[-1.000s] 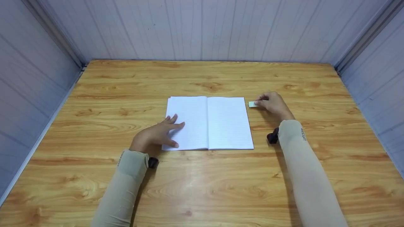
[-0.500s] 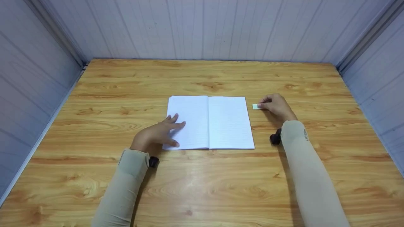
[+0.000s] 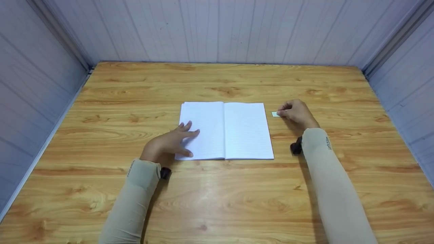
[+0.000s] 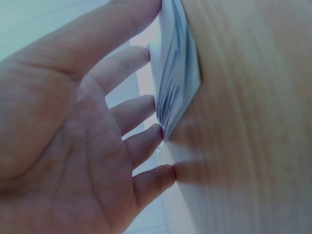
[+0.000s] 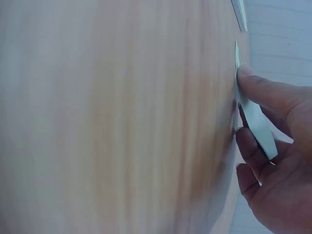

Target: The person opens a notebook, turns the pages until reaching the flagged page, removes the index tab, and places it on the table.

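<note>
An open notebook (image 3: 247,132) with lined white pages lies flat at the middle of the table. My left hand (image 3: 169,142) rests on the lower left page, fingers spread apart. In the left wrist view the fingertips of that hand (image 4: 83,131) meet the layered page edges (image 4: 178,63). Just right of the notebook, my right hand (image 3: 296,113) pinches a small pale green strip (image 3: 275,114) between thumb and fingers. The right wrist view shows the strip (image 5: 258,129) bent under the thumb, one end running back towards the palm and the other low by the tabletop.
The wood-grain table (image 3: 210,196) stretches out around the notebook on all sides. White panelled walls (image 3: 234,30) close it in at the back, left and right. A dark wrist camera (image 3: 296,146) sits at the right cuff, another dark camera (image 3: 165,173) at the left.
My right hand has shifted slightly right with the green strip, away from the notebook's edge, and barely moves in the last half second. The left hand stays on the page.
</note>
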Action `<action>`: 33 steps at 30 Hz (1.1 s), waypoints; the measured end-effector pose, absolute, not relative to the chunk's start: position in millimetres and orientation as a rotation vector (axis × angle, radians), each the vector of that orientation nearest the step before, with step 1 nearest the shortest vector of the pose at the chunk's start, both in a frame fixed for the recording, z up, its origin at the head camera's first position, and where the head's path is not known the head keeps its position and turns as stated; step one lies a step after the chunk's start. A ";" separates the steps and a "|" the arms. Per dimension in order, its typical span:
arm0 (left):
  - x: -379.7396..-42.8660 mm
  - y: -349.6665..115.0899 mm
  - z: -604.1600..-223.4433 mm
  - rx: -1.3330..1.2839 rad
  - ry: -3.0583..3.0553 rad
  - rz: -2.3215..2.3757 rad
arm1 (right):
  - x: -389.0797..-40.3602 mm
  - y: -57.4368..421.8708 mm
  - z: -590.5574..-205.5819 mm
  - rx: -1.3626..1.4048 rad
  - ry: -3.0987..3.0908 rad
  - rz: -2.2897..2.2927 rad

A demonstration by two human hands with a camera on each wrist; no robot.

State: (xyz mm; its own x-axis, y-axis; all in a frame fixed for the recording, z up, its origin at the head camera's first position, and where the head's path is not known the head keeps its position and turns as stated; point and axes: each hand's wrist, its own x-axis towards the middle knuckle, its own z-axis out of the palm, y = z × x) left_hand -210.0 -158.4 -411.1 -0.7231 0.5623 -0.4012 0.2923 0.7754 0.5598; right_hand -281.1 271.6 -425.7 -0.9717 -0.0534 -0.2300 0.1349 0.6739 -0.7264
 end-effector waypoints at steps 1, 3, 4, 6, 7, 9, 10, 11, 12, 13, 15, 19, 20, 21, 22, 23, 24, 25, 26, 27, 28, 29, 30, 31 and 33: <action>-210.0 -158.2 -411.6 0.633 2.401 0.631 | -281.3 271.2 -425.7 0.066 2.655 -1.180; -209.6 -157.8 -411.8 0.617 2.402 0.625 | -282.0 271.2 -426.3 0.060 2.651 -1.183; -209.7 -157.5 -412.3 0.607 2.404 0.623 | -282.4 271.2 -426.7 0.061 2.646 -1.189; -209.9 -157.4 -413.0 0.601 2.404 0.622 | -283.2 271.5 -427.6 0.061 2.645 -1.186; -209.8 -157.3 -413.1 0.599 2.404 0.621 | -283.6 271.7 -427.8 0.056 2.649 -1.175; -209.3 -157.0 -412.9 0.600 2.403 0.620 | -284.7 272.0 -427.6 0.048 2.654 -1.146; -209.3 -156.8 -412.9 0.601 2.402 0.621 | -285.3 272.2 -427.6 0.046 2.653 -1.132; -209.2 -156.5 -412.9 0.604 2.400 0.622 | -285.9 272.4 -427.5 0.038 2.656 -1.111; -209.2 -156.2 -413.0 0.608 2.400 0.620 | -286.4 272.5 -427.3 0.034 2.659 -1.090; -209.0 -155.8 -412.9 0.607 2.400 0.616 | -286.7 272.6 -426.8 0.032 2.648 -1.086; -209.1 -155.2 -413.1 0.605 2.404 0.609 | -287.3 272.0 -425.2 0.038 2.631 -1.070; -209.0 -154.9 -412.8 0.603 2.410 0.594 | -288.2 268.3 -419.2 0.066 2.617 -1.005; -208.8 -154.9 -412.4 0.602 2.410 0.593 | -288.5 267.1 -417.7 0.074 2.612 -0.986; -208.8 -155.1 -412.1 0.598 2.410 0.593 | -288.9 266.2 -416.4 0.082 2.607 -0.969; -208.8 -155.2 -411.7 0.599 2.409 0.594 | -289.3 265.3 -415.1 0.091 2.602 -0.952; -208.8 -155.3 -411.5 0.600 2.409 0.597 | -289.8 265.1 -414.2 0.092 2.600 -0.931; -208.9 -155.4 -411.3 0.598 2.409 0.598 | -290.6 264.9 -413.9 0.098 2.597 -0.913; -209.2 -155.5 -411.4 0.602 2.411 0.601 | -291.1 264.8 -413.5 0.103 2.594 -0.898; -209.2 -155.9 -411.2 0.601 2.411 0.601 | -291.6 264.4 -413.1 0.102 2.593 -0.885; -209.1 -156.2 -411.0 0.599 2.410 0.602 | -292.1 264.2 -412.7 0.103 2.593 -0.870; -209.1 -156.6 -410.8 0.603 2.410 0.600 | -292.6 264.1 -412.5 0.102 2.592 -0.855; -209.0 -156.9 -410.7 0.605 2.408 0.601 | -293.1 264.0 -412.4 0.103 2.591 -0.844; -209.2 -157.2 -410.9 0.607 2.409 0.605 | -293.6 263.4 -412.2 0.109 2.588 -0.842; -209.1 -157.6 -410.8 0.604 2.410 0.606 | -293.9 262.8 -411.9 0.104 2.586 -0.842; -208.7 -158.0 -411.1 0.597 2.413 0.607 | -295.1 262.5 -412.5 0.100 2.581 -0.850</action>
